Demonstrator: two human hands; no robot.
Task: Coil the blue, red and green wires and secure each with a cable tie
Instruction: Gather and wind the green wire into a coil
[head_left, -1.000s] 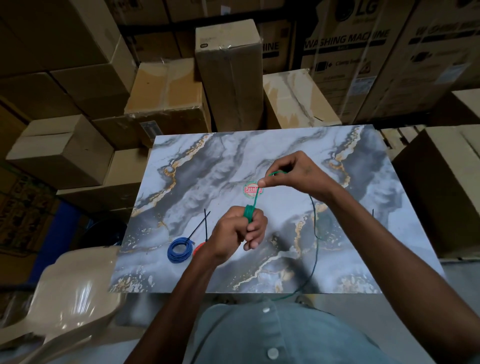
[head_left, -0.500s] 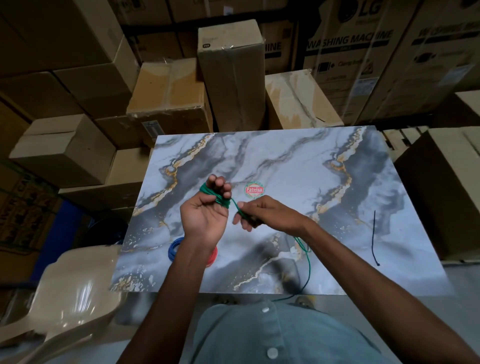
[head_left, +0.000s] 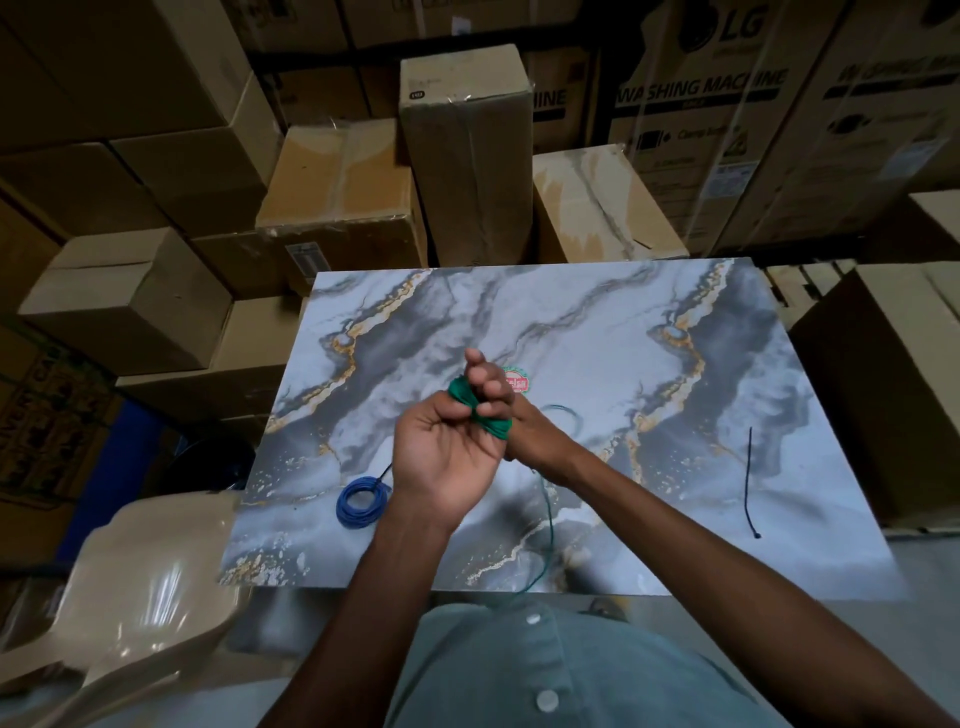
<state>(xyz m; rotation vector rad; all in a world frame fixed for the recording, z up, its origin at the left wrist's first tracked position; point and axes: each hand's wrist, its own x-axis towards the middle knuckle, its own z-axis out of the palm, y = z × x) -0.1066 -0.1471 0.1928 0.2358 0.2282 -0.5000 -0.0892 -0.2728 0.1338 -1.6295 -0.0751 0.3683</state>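
My left hand (head_left: 441, 452) is raised palm-up over the middle of the marble table (head_left: 649, 322), holding the green wire (head_left: 467, 402) wound in several turns round its fingers. My right hand (head_left: 535, 436) sits just behind it, mostly hidden, gripping the same wire at the coil. The wire's loose length (head_left: 548, 519) loops beside my right wrist and trails over the near table edge. A coiled blue wire (head_left: 362, 502) with a black tie lies left of my left forearm. The red wire is hidden behind that forearm.
A loose black cable tie (head_left: 748, 483) lies on the right part of the table. A beige plastic chair (head_left: 130, 587) stands at the near left. Cardboard boxes (head_left: 467, 150) crowd the table's far, left and right sides.
My left hand has risen and turned with more green turns on its fingers. My right hand has swung from beside the left hand to behind it, carrying the wire round.
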